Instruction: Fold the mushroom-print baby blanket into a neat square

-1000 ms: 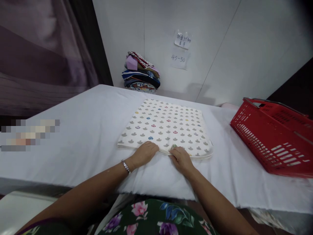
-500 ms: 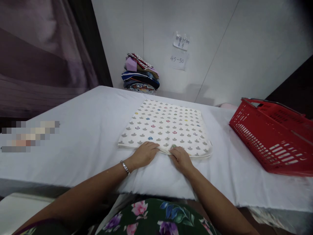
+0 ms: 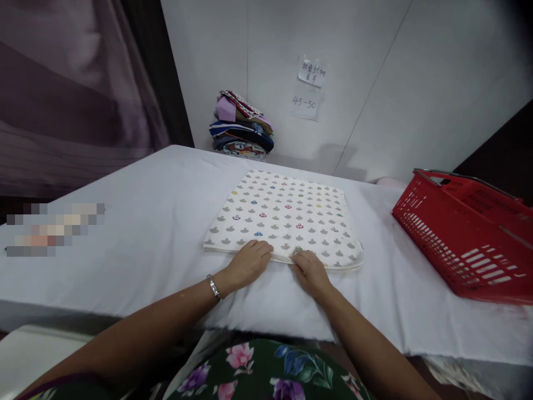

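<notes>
A folded white cloth, printed with grey, blue, red and yellow anchor-like motifs, lies flat on the white-covered table. Its near edge shows several layers. My left hand grips that edge near its middle, fingers on top and thumb hidden beneath. Just to the right, my right hand pinches the same edge, its fingers curled over the layers. A small gap of cloth edge shows between the two hands.
A red plastic basket with a metal handle stands at the right. Behind the table's far edge rises a stack of folded fabrics against the wall. Two paper notes hang there. A blurred-out object lies at the left.
The view has shifted very slightly. Both hands keep their hold on the cloth's near edge, and the cloth lies as before.
</notes>
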The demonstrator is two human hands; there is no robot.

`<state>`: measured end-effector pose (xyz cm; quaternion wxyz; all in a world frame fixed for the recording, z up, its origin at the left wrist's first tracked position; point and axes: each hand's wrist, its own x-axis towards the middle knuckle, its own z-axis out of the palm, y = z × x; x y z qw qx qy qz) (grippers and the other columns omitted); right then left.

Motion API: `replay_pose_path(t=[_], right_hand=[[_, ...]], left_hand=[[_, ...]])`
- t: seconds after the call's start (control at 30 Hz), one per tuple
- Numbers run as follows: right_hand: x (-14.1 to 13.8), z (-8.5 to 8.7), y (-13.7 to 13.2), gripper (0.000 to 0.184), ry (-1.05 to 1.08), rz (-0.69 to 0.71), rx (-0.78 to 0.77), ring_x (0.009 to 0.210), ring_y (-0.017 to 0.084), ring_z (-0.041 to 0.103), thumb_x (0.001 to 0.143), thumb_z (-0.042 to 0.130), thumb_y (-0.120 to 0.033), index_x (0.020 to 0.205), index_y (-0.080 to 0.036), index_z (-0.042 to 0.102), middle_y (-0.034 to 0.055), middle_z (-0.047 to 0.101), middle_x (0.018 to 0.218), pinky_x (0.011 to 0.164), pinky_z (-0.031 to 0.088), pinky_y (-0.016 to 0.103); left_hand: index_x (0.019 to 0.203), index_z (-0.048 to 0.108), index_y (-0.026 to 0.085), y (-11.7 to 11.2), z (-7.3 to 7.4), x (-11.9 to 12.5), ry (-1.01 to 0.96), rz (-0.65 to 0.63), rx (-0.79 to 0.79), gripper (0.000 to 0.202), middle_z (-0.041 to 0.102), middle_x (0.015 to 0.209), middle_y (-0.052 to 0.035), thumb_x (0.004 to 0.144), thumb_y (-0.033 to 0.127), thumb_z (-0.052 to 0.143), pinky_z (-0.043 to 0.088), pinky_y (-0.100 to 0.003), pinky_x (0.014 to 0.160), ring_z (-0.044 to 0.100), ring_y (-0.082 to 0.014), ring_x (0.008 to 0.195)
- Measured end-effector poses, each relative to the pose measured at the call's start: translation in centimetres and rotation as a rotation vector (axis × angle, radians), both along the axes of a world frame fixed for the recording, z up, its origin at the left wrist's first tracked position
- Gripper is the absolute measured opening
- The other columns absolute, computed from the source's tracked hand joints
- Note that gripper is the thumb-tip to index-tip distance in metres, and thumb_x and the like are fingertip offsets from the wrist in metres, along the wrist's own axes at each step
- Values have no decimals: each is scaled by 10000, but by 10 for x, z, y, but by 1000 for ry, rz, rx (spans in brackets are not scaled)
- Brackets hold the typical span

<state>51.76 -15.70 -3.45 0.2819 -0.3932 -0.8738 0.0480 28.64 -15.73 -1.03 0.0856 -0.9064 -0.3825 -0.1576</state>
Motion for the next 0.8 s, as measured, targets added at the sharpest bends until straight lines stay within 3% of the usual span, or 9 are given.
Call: replay_pose_path(t=[0.27, 0.43, 0.57, 0.8], right_hand=[[1, -2, -1, 194, -77, 17, 38, 859, 205, 516, 921, 427, -216, 996, -186, 604, 88, 615, 922, 749, 407, 336], [1, -2, -1, 185, -101, 8, 68, 857, 204, 506, 914, 443, -204, 993, -180, 609, 88, 613, 924, 744, 387, 329], [0, -1, -1, 171, -137, -8, 67, 829, 198, 494, 898, 467, -180, 983, -188, 615, 81, 605, 911, 735, 371, 327], [-4, 6, -8, 183, -220, -41, 57, 851, 210, 474, 894, 457, -151, 993, -191, 606, 79, 594, 924, 760, 348, 344]], left_hand=[[831, 575, 156, -8, -4, -5, 19, -45, -22, 182, 605, 882, -64, 861, 84, 411, 396, -355, 778, 514, -185, 823], [843, 569, 157, -7, -5, -4, 23, 7, -53, 154, 605, 836, -58, 853, 95, 428, 394, -348, 772, 521, -191, 808], [960, 561, 175, -6, -4, 0, -14, 69, -142, 219, 604, 857, -44, 823, 63, 432, 389, -348, 785, 526, -192, 838], [881, 575, 181, -4, -1, 2, -10, 48, -175, 172, 589, 862, -48, 822, 86, 444, 393, -345, 772, 509, -200, 864]])
